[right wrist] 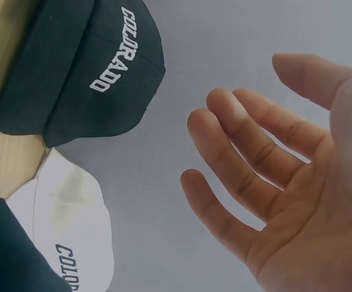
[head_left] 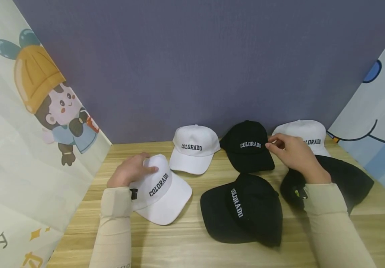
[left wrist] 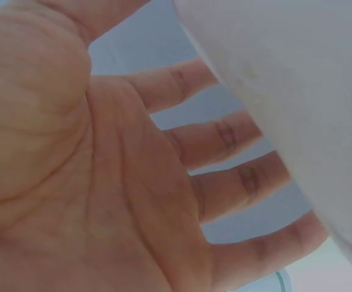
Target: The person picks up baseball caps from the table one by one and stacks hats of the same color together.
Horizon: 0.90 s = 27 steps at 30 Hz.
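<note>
My left hand (head_left: 130, 172) grips the crown of a tilted white baseball cap (head_left: 170, 197) at the left, thumb on the front and fingers reaching behind it; the left wrist view shows those fingers (left wrist: 225, 137) passing behind the white cap (left wrist: 298, 91). My right hand (head_left: 294, 153), fingers loosely bent and holding nothing, hovers beside an upright black baseball cap (head_left: 249, 154) in the back row. In the right wrist view the right hand (right wrist: 273, 170) is apart from that black cap (right wrist: 103, 73). All lettering in view reads COLORADO, partly hidden on one cap.
Another white cap (head_left: 193, 149) stands left of the back-row black cap, and a further white cap (head_left: 299, 128) stands behind my right hand. A black cap (head_left: 242, 212) lies in front, and another black cap (head_left: 346, 178) lies under my right forearm. A purple-grey wall (head_left: 195, 67) rises behind the wooden table (head_left: 165, 245).
</note>
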Each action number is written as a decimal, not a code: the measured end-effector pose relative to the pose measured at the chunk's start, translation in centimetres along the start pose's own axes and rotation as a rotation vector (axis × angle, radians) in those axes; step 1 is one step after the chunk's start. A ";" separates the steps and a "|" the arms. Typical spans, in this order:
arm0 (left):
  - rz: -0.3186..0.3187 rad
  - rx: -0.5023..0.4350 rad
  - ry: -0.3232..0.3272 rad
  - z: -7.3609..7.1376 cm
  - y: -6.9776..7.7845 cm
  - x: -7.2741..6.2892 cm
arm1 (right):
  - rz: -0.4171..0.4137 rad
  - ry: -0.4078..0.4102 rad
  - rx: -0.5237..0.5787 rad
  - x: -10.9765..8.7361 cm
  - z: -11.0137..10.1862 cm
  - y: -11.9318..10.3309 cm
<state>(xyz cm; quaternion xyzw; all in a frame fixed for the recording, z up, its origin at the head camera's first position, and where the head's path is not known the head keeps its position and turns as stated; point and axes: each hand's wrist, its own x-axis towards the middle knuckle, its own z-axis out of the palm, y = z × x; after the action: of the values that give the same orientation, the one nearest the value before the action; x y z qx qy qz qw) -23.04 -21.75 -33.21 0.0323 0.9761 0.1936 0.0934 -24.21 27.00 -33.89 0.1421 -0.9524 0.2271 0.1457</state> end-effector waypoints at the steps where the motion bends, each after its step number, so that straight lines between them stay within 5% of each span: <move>1: 0.010 -0.002 -0.003 0.0 0.0 0.0 | 0.002 0.007 0.001 0.0 -0.1 0.1; 27: 0.168 -0.014 -0.031 -0.6 -0.1 -0.4 | -0.009 0.068 0.004 -0.2 -0.5 0.3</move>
<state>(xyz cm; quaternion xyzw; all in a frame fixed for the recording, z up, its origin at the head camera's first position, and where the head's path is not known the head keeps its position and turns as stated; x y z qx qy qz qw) -22.80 -22.07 -32.62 0.1165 0.9669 0.2073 0.0921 -24.05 27.52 -33.61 0.1391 -0.9457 0.2332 0.1788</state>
